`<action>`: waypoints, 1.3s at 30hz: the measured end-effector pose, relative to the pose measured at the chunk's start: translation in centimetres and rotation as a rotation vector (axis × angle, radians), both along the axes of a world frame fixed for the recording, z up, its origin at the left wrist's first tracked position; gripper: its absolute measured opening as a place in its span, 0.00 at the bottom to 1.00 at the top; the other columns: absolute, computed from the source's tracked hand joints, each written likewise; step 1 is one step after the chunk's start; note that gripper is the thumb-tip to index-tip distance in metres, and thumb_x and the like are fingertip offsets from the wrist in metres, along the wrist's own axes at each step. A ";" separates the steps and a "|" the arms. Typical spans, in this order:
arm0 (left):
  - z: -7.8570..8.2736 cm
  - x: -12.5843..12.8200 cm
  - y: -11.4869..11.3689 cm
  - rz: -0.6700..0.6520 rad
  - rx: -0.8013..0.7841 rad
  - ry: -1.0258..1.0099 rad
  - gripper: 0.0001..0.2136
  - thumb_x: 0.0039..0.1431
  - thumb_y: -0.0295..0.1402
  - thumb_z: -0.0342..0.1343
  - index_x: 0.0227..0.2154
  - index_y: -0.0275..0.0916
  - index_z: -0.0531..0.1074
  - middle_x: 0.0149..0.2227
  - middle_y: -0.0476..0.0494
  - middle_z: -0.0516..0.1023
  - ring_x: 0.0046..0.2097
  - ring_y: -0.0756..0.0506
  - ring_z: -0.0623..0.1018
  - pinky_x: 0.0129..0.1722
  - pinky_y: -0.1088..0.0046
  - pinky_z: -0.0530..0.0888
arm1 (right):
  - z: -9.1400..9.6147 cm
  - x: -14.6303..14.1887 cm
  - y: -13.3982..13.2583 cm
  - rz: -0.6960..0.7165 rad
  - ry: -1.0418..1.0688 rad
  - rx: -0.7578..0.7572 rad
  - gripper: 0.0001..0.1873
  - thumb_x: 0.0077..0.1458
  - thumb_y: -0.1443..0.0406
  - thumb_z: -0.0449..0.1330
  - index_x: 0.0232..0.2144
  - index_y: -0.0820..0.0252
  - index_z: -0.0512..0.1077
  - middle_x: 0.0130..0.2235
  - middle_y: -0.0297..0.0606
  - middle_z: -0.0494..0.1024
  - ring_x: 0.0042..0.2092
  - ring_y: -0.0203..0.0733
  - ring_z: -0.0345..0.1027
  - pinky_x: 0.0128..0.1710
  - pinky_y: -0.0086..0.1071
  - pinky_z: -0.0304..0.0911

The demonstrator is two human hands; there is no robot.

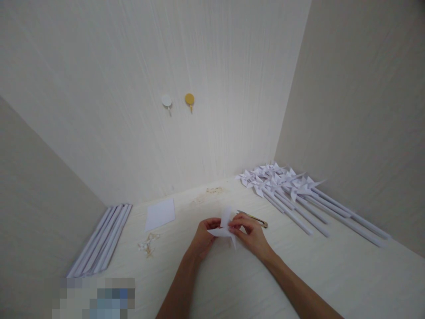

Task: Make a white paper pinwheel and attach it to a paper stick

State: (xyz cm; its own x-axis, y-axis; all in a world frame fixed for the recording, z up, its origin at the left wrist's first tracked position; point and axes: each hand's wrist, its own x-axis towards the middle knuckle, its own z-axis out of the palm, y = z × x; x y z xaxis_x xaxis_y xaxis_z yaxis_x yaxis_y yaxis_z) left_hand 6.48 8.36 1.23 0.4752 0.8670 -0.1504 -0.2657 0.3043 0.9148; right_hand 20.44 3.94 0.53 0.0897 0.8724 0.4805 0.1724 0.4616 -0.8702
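A folded white paper pinwheel head (225,226) hovers just above the pale table (332,274), held between both hands. My left hand (203,238) pinches its left side, fingers curled under the paper. My right hand (249,233) pinches its centre and right side with fingertips pressed together. Whether a pin is in my fingers I cannot tell.
Several finished white pinwheels on paper sticks (299,195) lie at the back right. Rolled white paper sticks (102,239) lie at the left, with a white paper square (160,214) and a small heap of pins (148,245) beside them. Scissors (259,220) lie behind my right hand. Two round wall hooks (178,101) hang above.
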 end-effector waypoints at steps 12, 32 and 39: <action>-0.5 -0.2 0.3 -0.036 -0.073 -0.019 0.17 0.28 0.24 0.61 0.29 0.33 0.72 0.24 0.45 0.76 0.27 0.49 0.73 0.31 0.75 0.66 | 0.4 -0.2 0.0 -0.077 -0.226 0.070 0.04 0.44 0.70 0.57 0.21 0.58 0.70 0.25 0.35 0.68 0.30 0.38 0.62 0.31 0.32 0.58; 0.7 0.3 -0.7 0.015 -0.080 -0.032 0.14 0.43 0.40 0.53 0.27 0.31 0.71 0.26 0.40 0.75 0.32 0.45 0.73 0.30 0.72 0.68 | -0.1 -0.5 -0.4 -0.220 -0.574 0.139 0.03 0.50 0.71 0.51 0.27 0.60 0.64 0.29 0.36 0.66 0.34 0.38 0.59 0.35 0.34 0.55; 0.0 0.3 -0.5 0.021 -0.059 -0.037 0.16 0.33 0.30 0.61 0.30 0.33 0.67 0.23 0.46 0.74 0.26 0.50 0.73 0.30 0.74 0.68 | -0.1 -0.6 -0.5 -0.255 -0.666 0.161 0.03 0.50 0.69 0.51 0.28 0.60 0.65 0.30 0.38 0.67 0.34 0.40 0.60 0.34 0.34 0.54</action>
